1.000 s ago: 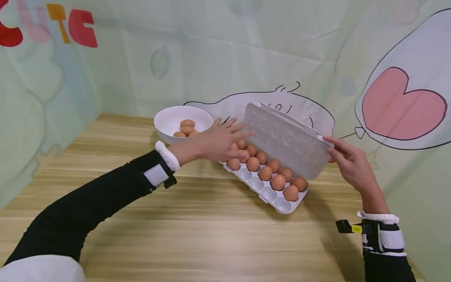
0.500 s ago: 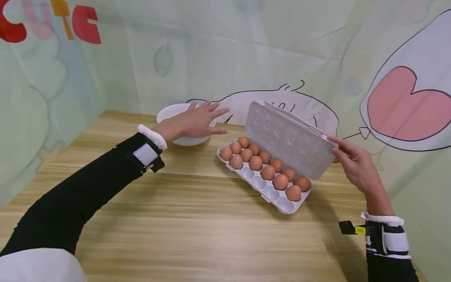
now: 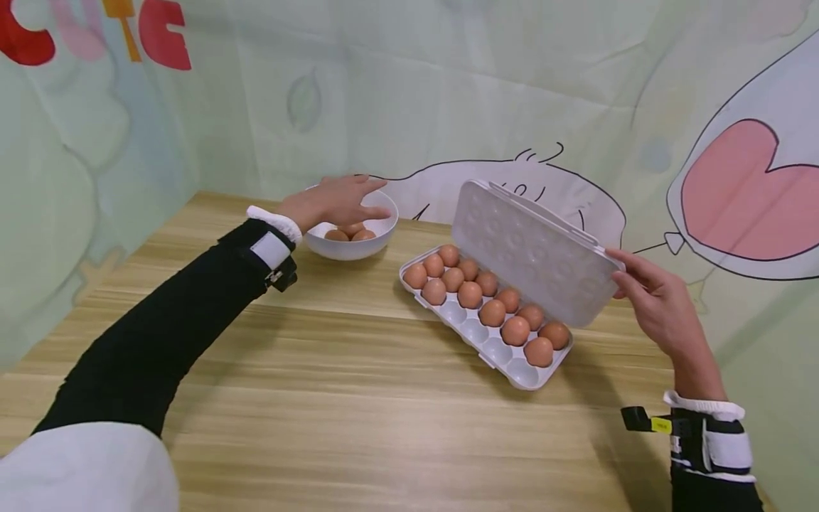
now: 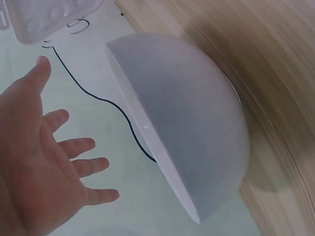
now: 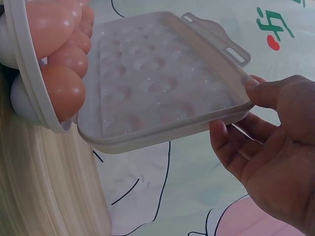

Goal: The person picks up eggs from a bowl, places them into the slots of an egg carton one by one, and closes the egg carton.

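My left hand [image 3: 339, 201] hovers over the white bowl [image 3: 348, 249], fingers spread and nothing in them. Several brown eggs [image 3: 337, 235] lie inside the bowl, partly hidden beneath that hand. In the left wrist view the palm and loosely extended fingers [image 4: 101, 195] are apart from the bowl's rim. My right hand [image 3: 659, 299] pinches the corner of the translucent lid [image 3: 531, 245] between thumb and fingers, keeping it tilted up. Below the lid, the egg box [image 3: 493, 363] holds brown eggs [image 3: 470, 295] in most of its cups; several front cups are bare.
Everything stands on a wooden table [image 3: 384, 427] pushed against a printed cloth backdrop [image 3: 448, 85]. The bowl is to the left of the egg box, near the back edge. A lid latch flap [image 5: 221, 42] sticks out along the lid's edge.
My left hand has moved left from above the egg box to above the bowl, fingers staying spread. The right hand keeps holding the lid up. The view has shifted slightly.
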